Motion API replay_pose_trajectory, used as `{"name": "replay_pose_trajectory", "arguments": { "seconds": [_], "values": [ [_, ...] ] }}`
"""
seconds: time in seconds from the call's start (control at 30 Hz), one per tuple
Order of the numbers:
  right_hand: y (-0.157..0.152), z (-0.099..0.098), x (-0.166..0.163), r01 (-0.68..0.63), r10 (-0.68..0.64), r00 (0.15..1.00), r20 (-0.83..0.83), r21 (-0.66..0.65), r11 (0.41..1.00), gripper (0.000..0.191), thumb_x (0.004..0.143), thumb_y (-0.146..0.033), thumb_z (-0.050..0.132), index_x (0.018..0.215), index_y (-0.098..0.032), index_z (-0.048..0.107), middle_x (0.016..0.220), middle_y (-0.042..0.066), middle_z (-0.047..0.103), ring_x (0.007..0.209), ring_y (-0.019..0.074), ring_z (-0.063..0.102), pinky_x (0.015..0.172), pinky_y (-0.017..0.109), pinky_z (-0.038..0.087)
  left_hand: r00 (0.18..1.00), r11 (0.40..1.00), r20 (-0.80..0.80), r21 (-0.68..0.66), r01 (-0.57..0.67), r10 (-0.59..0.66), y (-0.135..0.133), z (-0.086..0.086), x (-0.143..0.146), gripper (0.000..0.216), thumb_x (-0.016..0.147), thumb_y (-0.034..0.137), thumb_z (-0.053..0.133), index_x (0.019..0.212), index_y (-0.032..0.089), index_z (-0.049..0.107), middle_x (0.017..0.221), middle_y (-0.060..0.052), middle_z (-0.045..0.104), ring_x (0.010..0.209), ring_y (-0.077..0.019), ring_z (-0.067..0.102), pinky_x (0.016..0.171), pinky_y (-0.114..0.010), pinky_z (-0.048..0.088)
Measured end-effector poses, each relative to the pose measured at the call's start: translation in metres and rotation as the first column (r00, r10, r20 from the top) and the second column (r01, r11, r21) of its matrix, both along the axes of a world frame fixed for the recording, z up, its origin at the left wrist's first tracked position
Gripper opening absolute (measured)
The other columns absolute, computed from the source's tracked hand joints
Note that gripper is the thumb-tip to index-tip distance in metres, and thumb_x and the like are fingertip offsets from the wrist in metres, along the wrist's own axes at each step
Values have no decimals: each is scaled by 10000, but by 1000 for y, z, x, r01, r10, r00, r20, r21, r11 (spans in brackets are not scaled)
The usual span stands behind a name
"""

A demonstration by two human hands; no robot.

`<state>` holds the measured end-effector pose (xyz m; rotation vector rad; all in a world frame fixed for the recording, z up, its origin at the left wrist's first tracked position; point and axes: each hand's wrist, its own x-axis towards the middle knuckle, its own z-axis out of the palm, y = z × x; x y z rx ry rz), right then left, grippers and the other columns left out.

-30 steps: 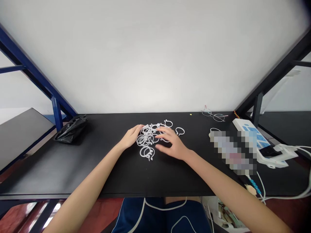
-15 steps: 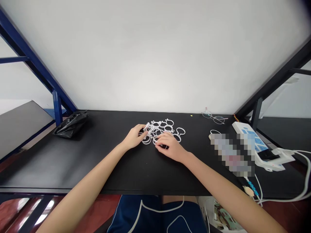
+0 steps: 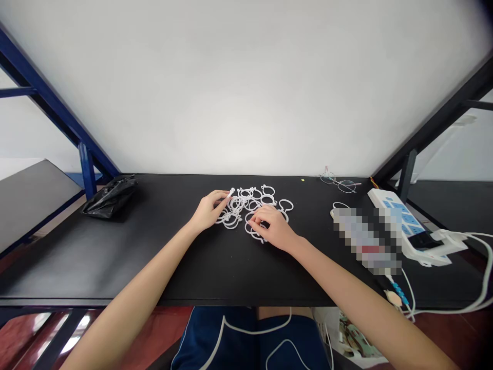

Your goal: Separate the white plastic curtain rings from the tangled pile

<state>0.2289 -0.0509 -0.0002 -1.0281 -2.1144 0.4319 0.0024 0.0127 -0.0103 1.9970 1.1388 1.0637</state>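
A loose pile of white plastic curtain rings [image 3: 235,204], each with a small eyelet, lies on the black desk between my hands. My left hand [image 3: 208,210] is at the pile's left side, thumb and fingers closed on one curtain ring [image 3: 231,193] that is lifted at a tilt. At the near right of the pile, my right hand [image 3: 275,228] rests low with curled fingers. Its thumb and index fingertips pinch at a ring [image 3: 252,234] beneath them; the fingers partly cover the rings there.
Eyeglasses [image 3: 339,182] lie at the back right. A blurred-out phone-like object [image 3: 365,244] and a white power strip [image 3: 404,221] with cables sit at the right. A crumpled black plastic bag [image 3: 111,196] lies at the far left, beside the blue metal frame [image 3: 88,169].
My left hand has shifted slightly left and up, with a ring raised in its fingers. My right hand has drawn rings a little toward me, and several rings have spread apart.
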Motion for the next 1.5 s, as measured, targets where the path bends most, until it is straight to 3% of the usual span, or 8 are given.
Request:
{"name": "replay_pose_trajectory", "arguments": {
  "seconds": [0.2, 0.33, 0.53, 0.7, 0.97, 1.13, 1.3, 1.5],
  "values": [
    [-2, 1, 2, 57, -57, 995, -81, -10, 998, 329, 986, -294, 365, 756, -218, 588, 802, 43, 664, 822, 199, 602, 844, 372, 461, 1000, 992, 2, 125, 27, -27, -8, 6, 4, 294, 909, 414, 536, 981, 192, 715, 1267, -108, 591, 1136, -253, 601, 879, -341, 564],
    [-3, 1, 6, 34, -33, 991, -130, 6, 999, 343, 972, -222, 290, 834, -217, 604, 857, 52, 664, 867, 207, 603, 881, 389, 459, 995, 965, -53, 246, 92, -81, -20, 7, 13, 267, 924, 368, 525, 959, 194, 724, 1318, -103, 568, 1020, -221, 650, 877, -363, 569],
    [-10, 6, 2, 82, -85, 973, -213, -22, 996, 124, 904, -251, 472, 966, -229, 577, 921, 45, 676, 875, 201, 646, 849, 357, 506, 954, 897, -236, 356, 262, -185, -31, 2, 24, 256, 940, 257, 463, 1038, 212, 695, 1263, -99, 614, 1026, -202, 652, 873, -343, 572],
    [-12, 5, -3, 39, -48, 962, -267, -39, 998, 404, 856, -310, 614, 1240, -244, 509, 952, 31, 696, 767, 168, 672, 837, 350, 539, 954, 862, -265, 441, 250, -141, -33, -2, 29, 235, 929, 234, 485, 1025, 193, 695, 1132, -103, 678, 999, -205, 672, 829, -323, 587],
    [-5, -5, -1, 42, -27, 968, -250, 52, 998, 200, 898, -275, 588, 1078, -207, 640, 824, 28, 710, 715, 159, 683, 677, 290, 567, 980, 737, -137, 646, 199, -145, -28, 0, 29, 334, 834, 5, 463, 1020, 174, 684, 1049, -94, 715, 917, -185, 663, 765, -333, 583],
    [-2, 0, 0, 94, -87, 968, -237, 20, 995, 94, 884, -242, 608, 942, -210, 675, 844, 30, 715, 760, 171, 680, 736, 319, 551, 971, 695, -168, 678, 238, -169, -31, 2, 30, 358, 838, -24, 420, 999, 169, 675, 1094, -100, 706, 898, -177, 643, 752, -336, 569],
    [-1, 4, 1, 37, -40, 953, -301, -17, 999, 75, 843, -264, 671, 893, -212, 690, 815, 23, 708, 749, 168, 669, 747, 329, 554, 973, 695, -187, 683, 225, -132, -33, 1, 31, 296, 864, 11, 449, 980, 176, 666, 1148, -107, 687, 937, -182, 648, 728, -311, 563],
    [-5, 6, -1, -72, 60, 946, -319, -28, 997, 157, 806, -265, 714, 957, -220, 708, 934, 44, 738, 858, 196, 696, 819, 358, 557, 988, 738, -104, 657, 154, -113, -36, 8, 28, 248, 898, 72, 430, 850, 162, 656, 947, -87, 714, 831, -148, 669, 694, -264, 550]
  ]
}}
